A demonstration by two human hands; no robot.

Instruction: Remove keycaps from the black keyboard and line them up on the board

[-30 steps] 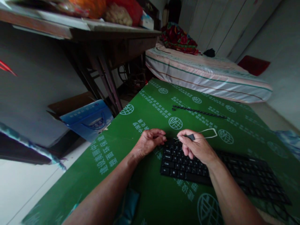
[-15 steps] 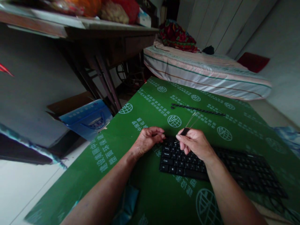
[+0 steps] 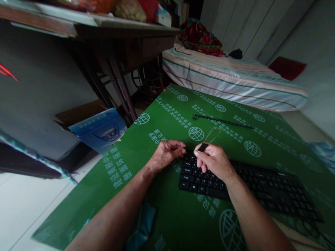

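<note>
Lateral passage is afforded over the green board (image 3: 86, 209) on the outer side of the left hand (image 3: 169, 153). Between the two hands' fingertips, only a narrow gap is left near the far-left corner of the black keyboard (image 3: 277, 188), which is crossed by the right forearm (image 3: 248, 205). Entry from the far right is obstructed by the wire-looped tool (image 3: 202, 147) pinched in the right hand (image 3: 216, 160), and low travel beyond it is limited by the row of small black pieces (image 3: 225, 121).
</note>
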